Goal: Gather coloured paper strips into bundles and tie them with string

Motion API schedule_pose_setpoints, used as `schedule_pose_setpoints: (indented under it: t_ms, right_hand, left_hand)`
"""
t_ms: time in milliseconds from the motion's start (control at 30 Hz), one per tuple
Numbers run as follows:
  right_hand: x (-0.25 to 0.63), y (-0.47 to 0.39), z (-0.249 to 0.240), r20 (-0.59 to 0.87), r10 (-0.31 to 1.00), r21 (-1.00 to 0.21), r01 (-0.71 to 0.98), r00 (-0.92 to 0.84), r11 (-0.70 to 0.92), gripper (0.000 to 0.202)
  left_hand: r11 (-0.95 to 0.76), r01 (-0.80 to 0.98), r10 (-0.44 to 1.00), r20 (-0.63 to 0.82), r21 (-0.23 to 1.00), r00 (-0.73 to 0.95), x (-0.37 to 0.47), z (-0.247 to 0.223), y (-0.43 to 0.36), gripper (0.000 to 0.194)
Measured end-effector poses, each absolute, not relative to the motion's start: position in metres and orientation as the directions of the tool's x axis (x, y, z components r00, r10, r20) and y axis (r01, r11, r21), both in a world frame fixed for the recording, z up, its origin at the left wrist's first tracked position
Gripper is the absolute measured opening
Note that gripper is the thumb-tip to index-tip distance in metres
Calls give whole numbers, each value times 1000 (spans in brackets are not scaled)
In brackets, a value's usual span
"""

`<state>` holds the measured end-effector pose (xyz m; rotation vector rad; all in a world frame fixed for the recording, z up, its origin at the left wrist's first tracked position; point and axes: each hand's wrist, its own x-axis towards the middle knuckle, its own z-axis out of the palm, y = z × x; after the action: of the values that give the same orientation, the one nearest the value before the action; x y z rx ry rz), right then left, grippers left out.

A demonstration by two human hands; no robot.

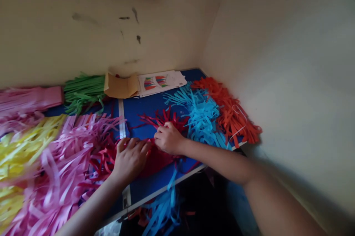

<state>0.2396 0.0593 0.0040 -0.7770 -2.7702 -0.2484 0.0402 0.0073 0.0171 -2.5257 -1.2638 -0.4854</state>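
Note:
Red fringed tissue paper lies on the blue table in front of me, its solid part toward me and cut strips fanning out at the far side and the left. My left hand is on its left part, fingers bent down over the paper and the tips hidden. Close beside it, my right hand is closed, thumb and fingers pinching the paper near where the far strips begin. Light blue fringe lies just beyond my right wrist.
Pink fringe and yellow fringe spread on the left. At the back are green fringe, a brown cardboard piece and a printed sheet. Orange fringe lies by the right wall. Blue strips hang below the table's front edge.

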Motion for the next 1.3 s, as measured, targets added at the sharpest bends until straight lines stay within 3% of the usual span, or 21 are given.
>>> schedule_pose_setpoints:
  t_ms: [300,567,667,733,833,933,1133,1300]
  right_hand:
    - [243,52,3,345,533,10,571,-773,821,22]
    - [254,47,-8,379,472,95,541,-796,836,30]
    - [267,49,-12,392,522,-9,565,-757,825,27]
    - [271,51,-13,373,590,-131,589,-716,798,20]
    - [271,56,-13,278,714,-343,628,-643,699,7]
    - [270,60,-13,199,770,-476,627,-606,617,6]
    - [272,60,-13,215,780,-530,600,-588,599,9]
    - [260,59,-1,87,830,-485,704,-551,519,12]
  left_hand:
    - [-542,836,711,485,-82,509,42,8,4,17]
    - [-557,829,738,429,-48,520,30,-1,-1,26]
    - [-556,831,752,418,-13,510,18,-8,-4,26]
    - [-537,840,789,400,82,466,12,-12,-3,23]
    - [-493,835,843,371,244,390,8,-16,1,25]
    - [-494,818,851,354,295,387,6,-16,4,32]
    - [-465,817,873,331,340,359,6,-17,4,31]
    - [-395,865,912,249,311,326,15,-8,7,34]
